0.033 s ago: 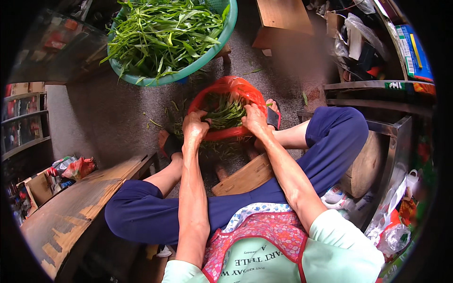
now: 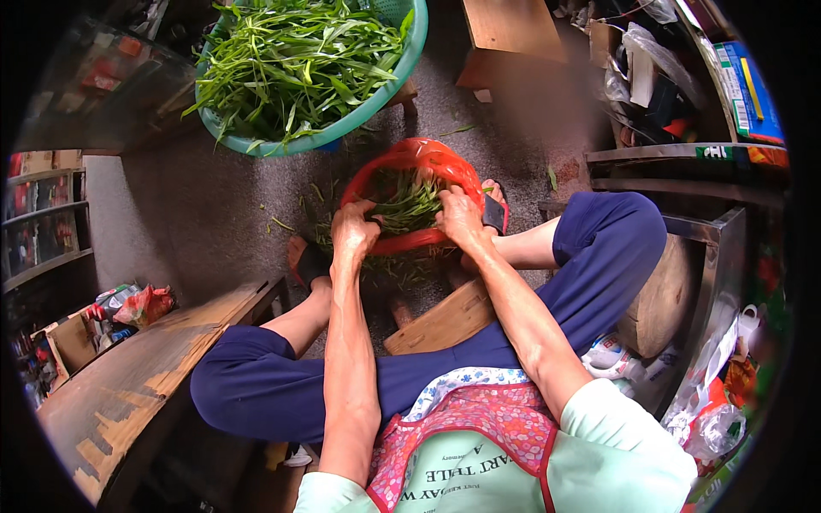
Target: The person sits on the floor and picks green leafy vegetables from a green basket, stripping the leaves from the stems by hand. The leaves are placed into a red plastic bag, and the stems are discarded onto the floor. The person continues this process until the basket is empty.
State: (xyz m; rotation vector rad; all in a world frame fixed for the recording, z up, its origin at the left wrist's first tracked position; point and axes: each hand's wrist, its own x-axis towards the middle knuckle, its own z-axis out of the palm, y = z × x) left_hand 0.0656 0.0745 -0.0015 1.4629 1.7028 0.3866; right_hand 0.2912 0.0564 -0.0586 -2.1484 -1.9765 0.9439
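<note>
A red plastic bag (image 2: 412, 244) stands open on the floor between my feet, with cut green stalks and leaves (image 2: 406, 205) inside it. On the bag's left rim, my left hand (image 2: 353, 229) is closed, fingers curled over the plastic. Opposite it, my right hand (image 2: 460, 215) grips the right rim, its fingertips partly hidden inside. Beyond the bag, a green plastic basket (image 2: 417, 64) is heaped with long leafy greens (image 2: 299, 68). Loose bits of greens lie on the floor around the bag.
A low wooden stool (image 2: 449, 316) shows between my legs. To the left stands a worn wooden board (image 2: 145, 385). At the far side is a wooden bench (image 2: 513, 30); a cluttered shelf (image 2: 684, 154) and a metal-framed stand (image 2: 723, 248) line the right.
</note>
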